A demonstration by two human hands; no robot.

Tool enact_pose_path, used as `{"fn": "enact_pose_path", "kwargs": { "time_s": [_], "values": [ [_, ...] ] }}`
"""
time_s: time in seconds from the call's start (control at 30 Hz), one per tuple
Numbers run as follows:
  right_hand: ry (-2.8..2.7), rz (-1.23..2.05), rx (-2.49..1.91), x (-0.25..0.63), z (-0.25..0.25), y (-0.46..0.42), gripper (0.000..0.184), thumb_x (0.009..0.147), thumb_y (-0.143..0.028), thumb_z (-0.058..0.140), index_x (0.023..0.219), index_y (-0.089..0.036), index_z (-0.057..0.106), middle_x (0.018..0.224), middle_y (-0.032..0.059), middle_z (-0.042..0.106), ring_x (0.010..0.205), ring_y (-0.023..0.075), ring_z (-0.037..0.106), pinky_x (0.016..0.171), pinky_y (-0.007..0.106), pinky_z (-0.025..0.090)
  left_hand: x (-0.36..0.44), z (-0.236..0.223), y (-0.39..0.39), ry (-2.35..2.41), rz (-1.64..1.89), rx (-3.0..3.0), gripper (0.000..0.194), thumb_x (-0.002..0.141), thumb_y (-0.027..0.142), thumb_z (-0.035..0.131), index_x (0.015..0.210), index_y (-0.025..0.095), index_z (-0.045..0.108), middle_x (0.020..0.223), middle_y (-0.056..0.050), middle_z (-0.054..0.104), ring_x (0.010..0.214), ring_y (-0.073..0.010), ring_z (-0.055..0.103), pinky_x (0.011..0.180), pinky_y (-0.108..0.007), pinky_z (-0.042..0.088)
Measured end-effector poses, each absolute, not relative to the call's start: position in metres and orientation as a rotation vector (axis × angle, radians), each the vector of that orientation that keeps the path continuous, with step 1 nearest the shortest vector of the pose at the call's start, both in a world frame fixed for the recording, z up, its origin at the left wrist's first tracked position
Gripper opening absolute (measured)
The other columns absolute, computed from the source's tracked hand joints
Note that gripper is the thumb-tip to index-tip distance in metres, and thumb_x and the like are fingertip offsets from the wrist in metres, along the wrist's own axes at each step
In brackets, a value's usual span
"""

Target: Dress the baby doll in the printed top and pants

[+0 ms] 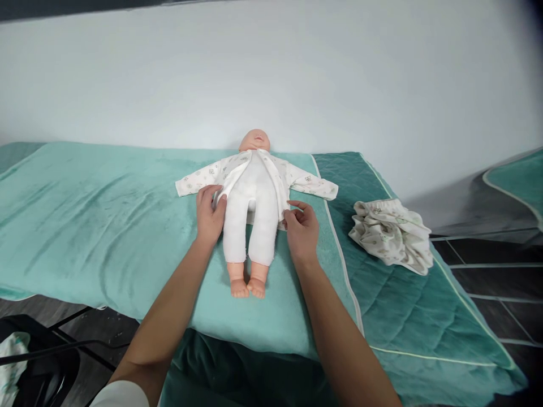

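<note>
A baby doll lies on its back with its feet towards me, its soft body white. It wears a white printed baby shirt, which hangs open down the front with both sleeves spread out sideways. My left hand is at the shirt's left lower edge, thumb and fingers curled on the cloth beside the doll's hip. On the other side, my right hand pinches the shirt's right front edge near the hem. Part of the hem shows beneath the doll's legs.
A folded heap of printed white cloth rests on the dark green quilted cover at the right. Light green cloth spreads under the doll. A white wall stands behind; a black chair is at lower left.
</note>
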State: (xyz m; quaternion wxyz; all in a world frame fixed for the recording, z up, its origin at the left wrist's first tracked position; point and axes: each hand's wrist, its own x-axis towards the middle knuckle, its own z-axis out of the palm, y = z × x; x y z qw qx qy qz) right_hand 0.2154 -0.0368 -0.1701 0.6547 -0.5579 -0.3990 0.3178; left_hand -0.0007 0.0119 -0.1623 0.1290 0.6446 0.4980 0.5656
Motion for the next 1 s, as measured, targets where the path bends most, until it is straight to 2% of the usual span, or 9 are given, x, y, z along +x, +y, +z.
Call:
{"fn": "enact_pose_path", "kwargs": {
  "time_s": [0.23, 0.33, 0.47, 0.57, 0.67, 0.73, 0.83, 0.9, 1.0],
  "values": [
    [-0.893, 0.710, -1.228, 0.215, -0.174, -0.038, 0.024, 0.080, -0.025, 0.062, 0.103, -0.020, 0.063, 0.059, -0.0098, 0.045, 0.054, 0.0107, 0.042, 0.054, 0.024, 0.035, -0.004, -0.176, 0.026, 1.463, 1.582, 1.697, 0.021, 0.095, 0.028, 0.056, 0.114, 0.024, 0.064, 0.119, -0.008, 0.066, 0.114, -0.0218, 0.063, 0.096, -0.039, 0.053],
    [-0.929, 0.606, -1.249, 0.221, -0.175, -0.043, 0.020, 0.084, -0.028, 0.061, 0.102, -0.020, 0.063, 0.065, -0.0069, 0.050, 0.059, 0.0123, 0.048, 0.058, 0.026, 0.041, -0.005, -0.179, 0.030, 1.490, 1.567, 1.688, 0.024, 0.091, 0.021, 0.057, 0.114, 0.023, 0.064, 0.119, -0.008, 0.066, 0.113, -0.0224, 0.063, 0.096, -0.040, 0.053],
    [-1.228, 0.161, -1.405, 0.254, -0.176, -0.052, 0.020, 0.089, -0.030, 0.057, 0.105, -0.019, 0.064, 0.098, 0.0067, 0.067, 0.093, 0.0215, 0.063, 0.087, 0.040, 0.051, -0.006, -0.172, 0.022, 1.495, 1.670, 1.848, 0.029, 0.086, 0.008, 0.052, 0.108, 0.023, 0.064, 0.113, -0.008, 0.065, 0.113, -0.0218, 0.061, 0.101, -0.041, 0.051],
    [-1.494, -0.268, -1.516, 0.302, -0.168, -0.056, 0.025, 0.089, -0.026, 0.054, 0.112, -0.018, 0.062, 0.120, 0.0146, 0.067, 0.120, 0.0293, 0.059, 0.105, 0.052, 0.044, -0.007, -0.165, 0.007, 1.418, 1.782, 2.057, 0.029, 0.087, 0.005, 0.047, 0.104, 0.022, 0.064, 0.112, -0.008, 0.065, 0.114, -0.0220, 0.059, 0.105, -0.043, 0.048],
    [-1.621, -0.475, -1.728, 0.355, -0.152, -0.060, 0.035, 0.088, -0.025, 0.055, 0.122, -0.017, 0.059, 0.136, 0.0193, 0.061, 0.131, 0.0334, 0.051, 0.111, 0.055, 0.038, -0.010, -0.163, -0.013, 1.359, 1.764, 2.227, 0.027, 0.090, 0.006, 0.046, 0.102, 0.021, 0.065, 0.111, -0.009, 0.068, 0.111, -0.0221, 0.060, 0.102, -0.043, 0.049],
    [-1.609, -0.453, -2.031, 0.385, -0.141, -0.061, 0.034, 0.087, -0.030, 0.059, 0.119, -0.016, 0.060, 0.130, 0.0227, 0.063, 0.126, 0.0379, 0.053, 0.107, 0.057, 0.037, -0.012, -0.165, -0.027, 1.308, 1.707, 2.309, 0.027, 0.091, 0.006, 0.046, 0.100, 0.021, 0.066, 0.109, -0.008, 0.070, 0.108, -0.0216, 0.061, 0.098, -0.042, 0.050],
    [-1.717, -0.231, -2.164, 0.413, -0.126, -0.064, 0.013, 0.080, -0.029, 0.069, 0.081, -0.021, 0.059, 0.093, 0.0162, 0.070, 0.102, 0.0361, 0.059, 0.093, 0.054, 0.042, -0.011, -0.168, -0.052, 1.182, 1.637, 2.330, 0.028, 0.090, 0.005, 0.045, 0.099, 0.021, 0.067, 0.107, -0.007, 0.071, 0.104, -0.0207, 0.063, 0.094, -0.040, 0.051],
    [-1.772, -0.018, -1.955, 0.416, -0.116, -0.066, 0.029, 0.074, -0.026, 0.075, 0.061, -0.024, 0.049, 0.066, 0.0062, 0.059, 0.084, 0.0274, 0.055, 0.085, 0.047, 0.042, -0.009, -0.167, -0.067, 1.108, 1.576, 2.296, 0.028, 0.089, 0.006, 0.045, 0.097, 0.022, 0.067, 0.106, -0.007, 0.071, 0.104, -0.0206, 0.064, 0.094, -0.040, 0.052],
    [-1.846, 0.289, -1.639, 0.394, -0.094, -0.074, 0.036, 0.063, -0.022, 0.084, 0.053, -0.026, 0.049, 0.050, -0.0017, 0.046, 0.068, 0.0192, 0.044, 0.068, 0.035, 0.035, -0.006, -0.154, -0.086, 1.104, 1.434, 2.164, 0.024, 0.090, 0.011, 0.048, 0.096, 0.024, 0.068, 0.105, -0.006, 0.072, 0.105, -0.0220, 0.065, 0.099, -0.044, 0.051]
  ]
}}
